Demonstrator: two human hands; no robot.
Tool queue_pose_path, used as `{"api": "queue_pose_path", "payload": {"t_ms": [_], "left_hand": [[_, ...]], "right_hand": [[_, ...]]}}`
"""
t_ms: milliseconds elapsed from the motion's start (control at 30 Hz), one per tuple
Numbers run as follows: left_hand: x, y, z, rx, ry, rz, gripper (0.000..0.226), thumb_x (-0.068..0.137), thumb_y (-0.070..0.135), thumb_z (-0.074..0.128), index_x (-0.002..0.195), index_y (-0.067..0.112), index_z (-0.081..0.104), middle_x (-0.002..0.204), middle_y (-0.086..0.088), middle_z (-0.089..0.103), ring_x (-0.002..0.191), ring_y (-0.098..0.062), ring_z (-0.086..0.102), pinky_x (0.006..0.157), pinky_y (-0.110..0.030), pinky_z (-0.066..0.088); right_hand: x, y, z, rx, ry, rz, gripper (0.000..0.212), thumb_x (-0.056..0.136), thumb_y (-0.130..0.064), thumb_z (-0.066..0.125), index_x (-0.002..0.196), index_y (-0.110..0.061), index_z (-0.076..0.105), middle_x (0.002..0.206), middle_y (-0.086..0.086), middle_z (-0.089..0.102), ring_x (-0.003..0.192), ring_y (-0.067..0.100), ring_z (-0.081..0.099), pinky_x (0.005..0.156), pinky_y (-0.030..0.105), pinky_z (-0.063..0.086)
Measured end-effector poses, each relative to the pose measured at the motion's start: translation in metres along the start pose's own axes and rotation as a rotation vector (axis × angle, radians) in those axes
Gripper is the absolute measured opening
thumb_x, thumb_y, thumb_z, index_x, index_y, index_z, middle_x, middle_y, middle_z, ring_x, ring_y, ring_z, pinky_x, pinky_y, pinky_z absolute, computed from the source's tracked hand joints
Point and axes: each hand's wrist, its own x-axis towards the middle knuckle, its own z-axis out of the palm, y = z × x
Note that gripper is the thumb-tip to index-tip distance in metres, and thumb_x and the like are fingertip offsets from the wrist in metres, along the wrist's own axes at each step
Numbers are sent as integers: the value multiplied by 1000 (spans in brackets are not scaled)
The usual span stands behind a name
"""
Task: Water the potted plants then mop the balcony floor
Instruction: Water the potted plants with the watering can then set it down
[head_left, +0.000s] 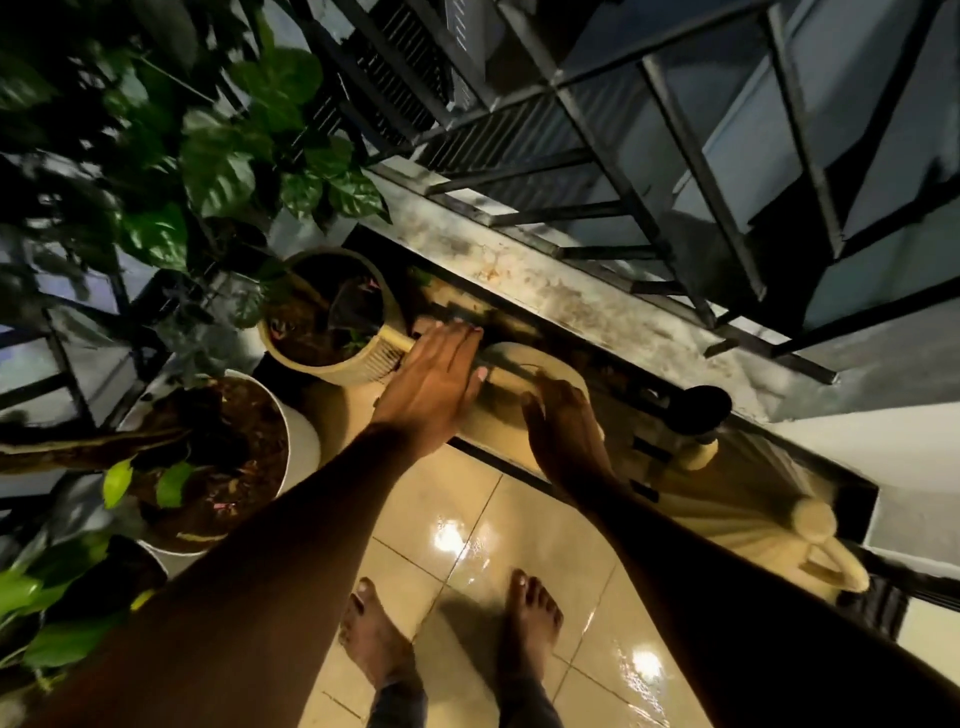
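I hold a cream watering can (524, 366) low over the balcony's edge, and it is blurred. My left hand (434, 376) wraps its spout, whose tip reaches the rim of a ribbed beige pot (363, 364) filled with dark soil. My right hand (563, 434) grips the can's round body from the near side. Left of that pot stands a white pot (298, 441) with soil and a few green leaves. Large variegated leaves (218, 171) hang above both pots. The tiled floor (467, 519) under my bare feet is glossy and wet.
A stained concrete ledge (571, 296) and a black metal railing (675, 171) close off the far side. A second cream ribbed can with a handle (810, 525) lies at the right, beside a black-capped object (701, 408). Another leafy dark pot (104, 587) sits at the lower left.
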Motion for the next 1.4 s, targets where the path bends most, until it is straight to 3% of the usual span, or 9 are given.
{"api": "queue_pose_path", "payload": {"t_ms": [167,300,467,733,867,967,1100,1233,1400], "left_hand": [[12,-12,43,-32,-9,130,45,103,37,29,135,11,47,135,-14,54,131,-27,45,116,-42,28],[22,-23,66,122,221,330,22,103,22,43,118,7,49,107,-17,63,102,-31,59,89,-50,51],[24,-37,79,378,502,531,36,94,21,63,123,3,51,111,-19,68,103,-34,66,83,-46,55],[25,-33,46,270,545,428,36,93,17,65,122,1,49,109,-19,62,99,-33,65,88,-49,53],[26,-22,5,-30,269,224,26,101,25,43,100,9,63,95,-10,67,93,-28,62,90,-42,47],[21,-25,-14,-176,137,162,23,101,19,44,111,3,57,100,-17,68,96,-32,63,91,-43,47],[19,-23,-53,-442,177,-195,41,103,29,34,109,0,63,102,-19,68,99,-33,61,92,-46,46],[15,-34,-69,-525,263,-160,44,102,34,30,90,10,65,88,-6,66,88,-20,59,83,-40,47],[10,-59,-87,-417,225,-109,44,101,29,28,93,6,65,93,-10,68,91,-23,59,84,-35,42]], "right_hand": [[18,8,7,81,9,130,44,103,-53,39,105,-21,70,84,-5,68,75,14,64,58,23,44],[37,11,13,64,-27,262,65,99,-65,31,81,-18,72,67,0,67,63,17,64,60,35,54],[42,3,16,-39,-4,273,60,102,-52,34,64,-15,62,62,2,61,59,20,59,61,35,54],[33,-27,-7,-10,30,193,57,104,-48,38,62,-18,64,61,1,63,55,17,58,55,26,42],[23,-47,-27,-92,33,107,60,100,-58,39,62,-18,63,55,-4,56,50,10,48,50,24,27],[16,-62,-41,-133,63,42,71,92,-73,31,66,-18,66,57,-5,60,50,11,52,50,22,29],[10,-94,-61,-217,157,-29,79,84,-85,28,67,-19,67,51,-13,50,43,6,45,47,16,29],[7,-118,-78,-272,213,-108,67,84,-79,40,73,-20,71,51,-14,49,42,3,43,48,13,25],[5,-132,-94,-313,218,-90,87,73,-93,12,69,-25,66,53,-12,54,46,7,51,48,19,33]]}}
